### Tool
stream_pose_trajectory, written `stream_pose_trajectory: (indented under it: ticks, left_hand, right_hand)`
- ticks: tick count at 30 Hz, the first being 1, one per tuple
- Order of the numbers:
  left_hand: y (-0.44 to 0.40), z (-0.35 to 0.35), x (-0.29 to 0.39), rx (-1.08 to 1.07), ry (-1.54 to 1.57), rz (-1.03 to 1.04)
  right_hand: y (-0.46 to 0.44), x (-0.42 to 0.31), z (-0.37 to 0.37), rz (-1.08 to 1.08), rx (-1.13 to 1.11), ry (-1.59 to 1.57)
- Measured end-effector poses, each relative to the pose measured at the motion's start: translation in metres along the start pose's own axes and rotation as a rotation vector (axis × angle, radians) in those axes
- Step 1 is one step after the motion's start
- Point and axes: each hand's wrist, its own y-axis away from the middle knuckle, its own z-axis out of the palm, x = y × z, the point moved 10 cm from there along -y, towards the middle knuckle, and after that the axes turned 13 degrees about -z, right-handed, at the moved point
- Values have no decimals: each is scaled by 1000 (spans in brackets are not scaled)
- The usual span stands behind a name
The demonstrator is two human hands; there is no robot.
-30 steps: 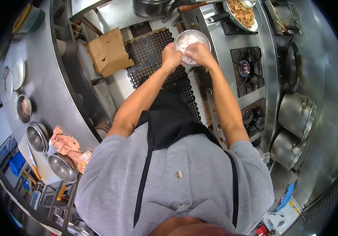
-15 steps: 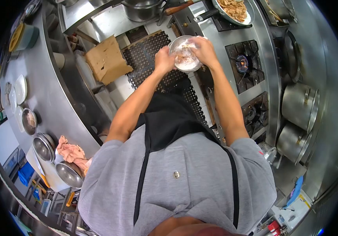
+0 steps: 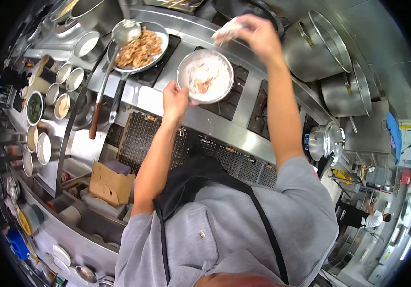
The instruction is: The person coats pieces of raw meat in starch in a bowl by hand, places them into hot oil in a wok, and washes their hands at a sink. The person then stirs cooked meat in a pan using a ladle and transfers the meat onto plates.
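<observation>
A round metal bowl (image 3: 182, 71) of white flour, with a coated piece (image 3: 203, 85) in it, is over the stove. My left hand (image 3: 176, 101) grips its lower left rim. Up and to the right, my right hand (image 3: 259, 36) holds a flour-coated piece (image 3: 227, 31) above and beyond the bowl, its fingers closed on it. Left of the bowl, a pan (image 3: 158, 34) of browned pieces (image 3: 141, 50) sits on the stove, with a ladle (image 3: 125, 32) resting in it.
Two large steel pots (image 3: 308, 57) (image 3: 341, 93) stand at the right, near a smaller lidded pot (image 3: 326, 142). Several containers (image 3: 44, 148) line the left side. A cardboard piece (image 3: 111, 184) lies lower left. Another person (image 3: 363, 217) is far off at the right.
The view has swung right, toward the stove. The bowl has moved from over the aisle to over the stove. My right hand has left the bowl and risen with a coated piece.
</observation>
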Motion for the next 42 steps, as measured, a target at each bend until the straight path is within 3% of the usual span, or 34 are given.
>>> stream_pose_trajectory:
  ticks: [2, 4, 6, 7, 9, 12, 14, 16, 18, 20, 22, 25, 26, 28, 32, 37, 40, 42]
  left_hand:
    - [-30, 35, 11, -9, 56, -18]
    - [-50, 57, 18, -1, 38, -26]
    - [-63, 72, 21, 14, 26, -36]
    - [-65, 77, 23, 12, 23, -29]
    - [-71, 80, 21, 33, 19, -37]
    - [-77, 75, 7, 76, 31, -83]
    - [-80, 75, 3, 71, -4, -80]
    - [-81, 73, -5, 71, -3, -95]
    - [-78, 70, -9, 62, -5, -93]
    - [-73, 68, -14, 55, -39, -106]
    - [-66, 68, -16, 38, -72, -109]
    - [-52, 70, -18, -12, -112, -100]
    - [-50, 70, -16, -13, -181, -94]
    - [-47, 72, -15, -14, -247, -84]
    - [-54, 79, -7, 8, -223, -73]
    - [-69, 99, 3, -20, -216, -48]
    - [-73, 100, 6, -13, -209, -73]
    - [-75, 103, 8, -16, -206, -69]
  right_hand:
    - [-32, 36, -58, 37, 62, 62]
    - [-55, 127, -111, 104, 62, 285]
    - [-59, 169, -132, 254, 7, 648]
    - [-61, 198, -137, 261, -1, 639]
    - [-52, 282, -155, 431, -95, 918]
    - [-41, 363, -172, 501, -188, 893]
    - [-36, 304, -173, 452, -2, 1030]
    - [-28, 248, -151, 244, 26, 984]
    - [-4, 167, -89, 169, -32, 794]
    - [30, 125, -10, -43, -187, 466]
    - [77, 106, 76, -209, -606, 568]
    - [89, 101, 98, -239, -601, 360]
    - [86, 100, 95, -251, -601, 365]
    - [72, 100, 59, 1, -472, 227]
    - [53, 77, 20, 191, -544, 469]
    - [44, 72, 0, -6, -298, 540]
    - [32, 61, -27, 98, -191, 474]
    - [21, 36, -41, 12, -105, 441]
